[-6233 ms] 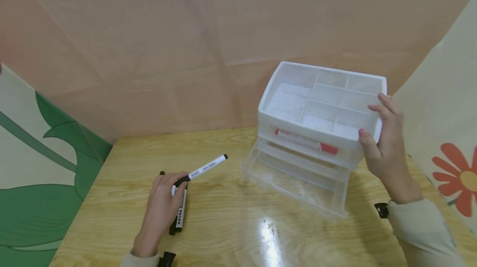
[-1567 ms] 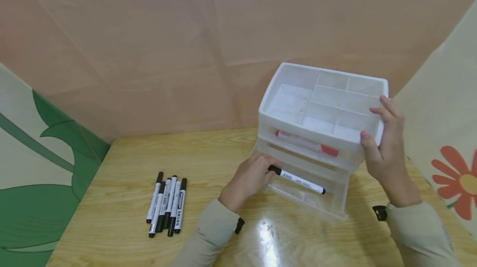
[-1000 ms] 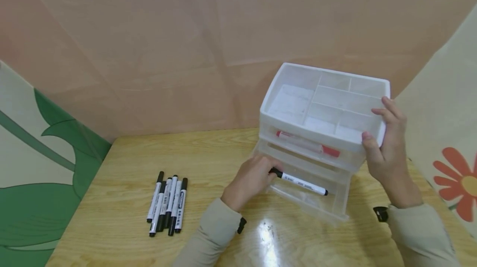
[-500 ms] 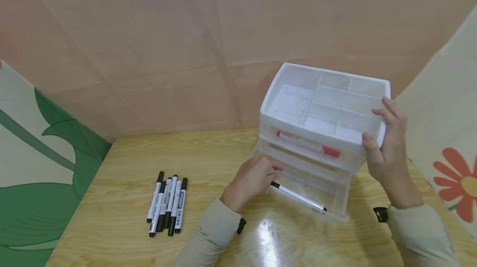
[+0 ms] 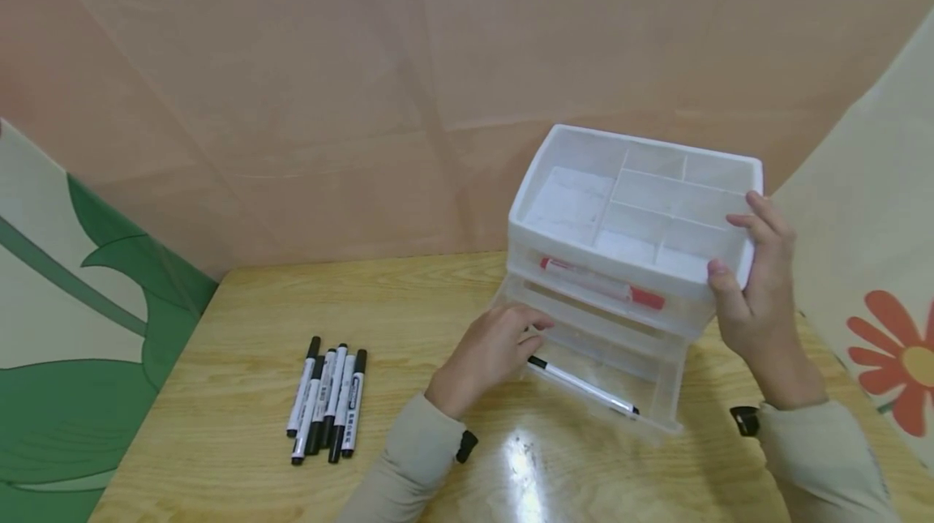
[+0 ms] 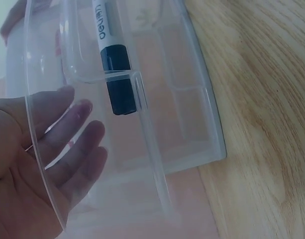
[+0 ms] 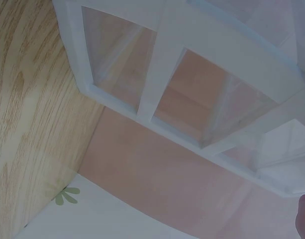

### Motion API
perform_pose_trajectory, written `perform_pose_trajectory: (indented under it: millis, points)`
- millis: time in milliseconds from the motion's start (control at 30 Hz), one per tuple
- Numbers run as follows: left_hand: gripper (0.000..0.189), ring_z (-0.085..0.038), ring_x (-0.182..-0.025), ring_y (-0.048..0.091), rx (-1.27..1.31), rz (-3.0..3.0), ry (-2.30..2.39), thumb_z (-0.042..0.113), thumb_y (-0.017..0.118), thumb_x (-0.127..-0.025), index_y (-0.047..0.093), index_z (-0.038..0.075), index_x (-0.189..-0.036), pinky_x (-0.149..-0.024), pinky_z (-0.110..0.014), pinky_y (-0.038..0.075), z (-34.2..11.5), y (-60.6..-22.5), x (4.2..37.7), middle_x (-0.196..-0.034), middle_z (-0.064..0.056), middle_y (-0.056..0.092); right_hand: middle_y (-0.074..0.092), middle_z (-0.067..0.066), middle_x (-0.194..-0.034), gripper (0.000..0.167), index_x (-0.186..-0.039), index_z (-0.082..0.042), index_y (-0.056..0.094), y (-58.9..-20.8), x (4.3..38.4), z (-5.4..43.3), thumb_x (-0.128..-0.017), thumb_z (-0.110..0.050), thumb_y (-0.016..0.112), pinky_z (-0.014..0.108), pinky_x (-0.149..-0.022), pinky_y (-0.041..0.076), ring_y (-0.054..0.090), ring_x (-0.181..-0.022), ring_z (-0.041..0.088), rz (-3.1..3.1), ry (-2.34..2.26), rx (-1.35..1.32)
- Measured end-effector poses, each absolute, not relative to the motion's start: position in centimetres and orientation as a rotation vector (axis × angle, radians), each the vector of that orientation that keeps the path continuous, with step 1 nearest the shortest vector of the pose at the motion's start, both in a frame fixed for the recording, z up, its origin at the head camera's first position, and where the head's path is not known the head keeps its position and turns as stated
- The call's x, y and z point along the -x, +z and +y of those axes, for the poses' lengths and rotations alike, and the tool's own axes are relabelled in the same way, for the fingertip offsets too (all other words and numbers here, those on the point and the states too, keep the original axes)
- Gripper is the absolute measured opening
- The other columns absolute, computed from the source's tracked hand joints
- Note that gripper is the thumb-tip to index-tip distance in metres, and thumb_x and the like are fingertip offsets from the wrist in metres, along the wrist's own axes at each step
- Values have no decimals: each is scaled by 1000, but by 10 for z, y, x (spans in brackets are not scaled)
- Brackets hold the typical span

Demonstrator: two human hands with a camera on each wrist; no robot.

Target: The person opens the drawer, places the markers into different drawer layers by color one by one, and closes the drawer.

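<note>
A white plastic drawer organizer (image 5: 627, 243) stands on the table with its clear lower drawer (image 5: 667, 393) pulled out. Inside that drawer, along its front wall, lies a white marker with black ends (image 5: 584, 385); its black cap (image 6: 120, 79) shows through the plastic in the left wrist view. My left hand (image 5: 492, 353) hovers at the drawer's left side, fingers loosely bent and holding nothing. With thumb and fingers, my right hand (image 5: 759, 296) grips the organizer's right top rim. A red-capped marker (image 5: 601, 281) lies behind the front of the upper drawer.
Several black-and-white markers (image 5: 328, 401) lie side by side on the wooden table (image 5: 241, 369) to the left. A plain cloth backdrop (image 5: 328, 101) rises behind the table, and a panel with a red flower (image 5: 905, 345) stands at the right.
My left hand picked a marker from the left group, carried it to the lower drawer and let go; it dropped against the front wall. My right hand has stayed on the organizer.
</note>
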State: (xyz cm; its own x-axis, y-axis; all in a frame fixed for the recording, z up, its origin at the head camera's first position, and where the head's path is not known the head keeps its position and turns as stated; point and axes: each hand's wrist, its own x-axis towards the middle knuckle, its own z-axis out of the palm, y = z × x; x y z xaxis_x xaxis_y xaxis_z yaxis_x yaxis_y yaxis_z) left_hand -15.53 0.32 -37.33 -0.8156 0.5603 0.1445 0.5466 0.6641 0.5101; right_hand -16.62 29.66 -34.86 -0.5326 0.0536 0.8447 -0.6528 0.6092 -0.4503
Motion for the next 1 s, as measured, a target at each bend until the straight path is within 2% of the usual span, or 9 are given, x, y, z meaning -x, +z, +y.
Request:
perform_pose_trajectory:
  millis: [300,467,833,1000]
  points:
    - [27,-13,-107,64,-896,2663,1210,11,65,-96,69,12,-123,-91,-19,53,-5,-375,158,-121,0,71,34,33,-148,61,-124,20,42,-346,165,294,-95,-34,50,20,-116,24,30,-145,21,-1934,986,-472]
    - [27,-16,-108,66,-926,2629,1321,11,65,-96,69,8,-123,-92,-22,55,-9,-374,157,-123,-4,70,34,31,-149,61,-124,19,42,-348,167,297,-95,-34,50,19,-114,26,31,-145,21,-1934,981,-469]
    - [25,-17,-105,67,-933,2725,1401,12,67,-94,70,9,-119,-89,-30,57,-22,-372,151,-117,-4,72,34,25,-152,59,-126,18,43,-355,172,306,-94,-32,50,18,-113,27,31,-144,20,-1956,971,-476]
    - [23,-15,-103,65,-878,2737,1431,13,67,-94,71,12,-117,-86,-27,57,-31,-370,147,-113,-3,72,33,28,-151,59,-125,19,42,-352,170,303,-94,-31,50,20,-115,25,30,-145,21,-1950,979,-484]
